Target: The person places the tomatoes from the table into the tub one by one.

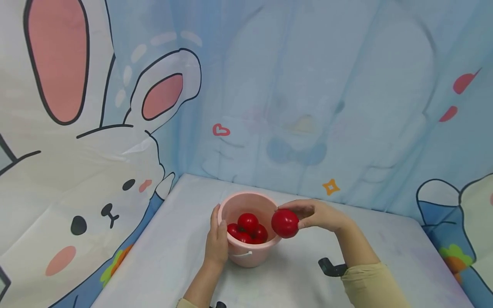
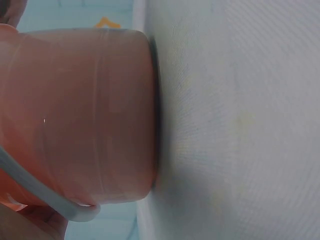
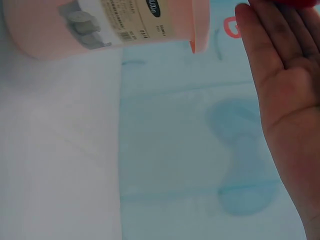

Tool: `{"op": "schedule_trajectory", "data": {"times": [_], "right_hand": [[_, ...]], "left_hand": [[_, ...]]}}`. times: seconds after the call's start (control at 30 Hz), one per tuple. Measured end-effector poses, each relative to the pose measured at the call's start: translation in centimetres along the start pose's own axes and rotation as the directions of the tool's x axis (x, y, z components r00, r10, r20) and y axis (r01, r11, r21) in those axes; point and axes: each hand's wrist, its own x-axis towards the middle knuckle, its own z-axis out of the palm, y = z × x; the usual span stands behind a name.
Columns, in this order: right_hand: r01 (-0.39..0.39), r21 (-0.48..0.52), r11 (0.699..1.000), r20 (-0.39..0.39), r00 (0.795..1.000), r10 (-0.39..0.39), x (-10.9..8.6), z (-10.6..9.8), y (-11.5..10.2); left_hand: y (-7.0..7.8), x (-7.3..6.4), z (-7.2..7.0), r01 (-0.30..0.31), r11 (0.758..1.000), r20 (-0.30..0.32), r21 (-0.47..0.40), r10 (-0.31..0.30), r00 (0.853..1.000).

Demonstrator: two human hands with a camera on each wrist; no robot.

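Note:
A pink bucket [image 1: 254,256] stands upright on the white table, with several red tomatoes [image 1: 247,222] inside. My left hand [image 1: 217,241] holds the bucket at its left side, the thumb at the rim. In the left wrist view, the fingers show at the left edge on either side of the bucket wall [image 2: 75,115]. Another red tomato [image 1: 285,223] is in my right hand [image 1: 319,216], between thumb and fingers, at the bucket's right rim. Only a sliver of that tomato [image 3: 300,2] shows in the right wrist view, above the palm [image 3: 292,95].
A white handle [image 1: 242,255] hangs against the bucket's front, and a printed label [image 3: 132,20] is on its side. The white table [image 1: 161,261] meets a blue cartoon curtain [image 1: 246,85] behind. A dark strap-like piece [image 1: 332,268] sits at the right wrist.

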Motion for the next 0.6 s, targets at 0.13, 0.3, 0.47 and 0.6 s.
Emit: {"op": "schedule_trajectory", "data": {"times": [0.13, 0.3, 0.47, 0.6], "right_hand": [[0.025, 0.059, 0.998, 0.115, 0.993, -0.031, 1.8, -0.9, -0.4], [0.047, 0.112, 0.993, 0.225, 0.972, -0.071, 4.5, -1.6, -0.8], [0.017, 0.1, 0.995, 0.294, 0.955, -0.046, 7.2, -2.1, -1.0], [-0.046, 0.059, 0.997, 0.317, 0.948, 0.025, 9.0, -2.1, -1.2]], "left_hand": [[0.1, 0.0, 0.0, 0.0, 1.0, 0.001, 0.001, 0.0, 1.0], [0.1, 0.0, -0.2, 0.011, 1.0, 0.0, -0.012, -0.011, 1.0], [0.0, 0.1, -0.1, 0.011, 1.0, 0.004, -0.012, -0.011, 1.0], [-0.1, 0.2, -0.1, 0.022, 1.0, 0.007, -0.007, -0.022, 1.0]]}}
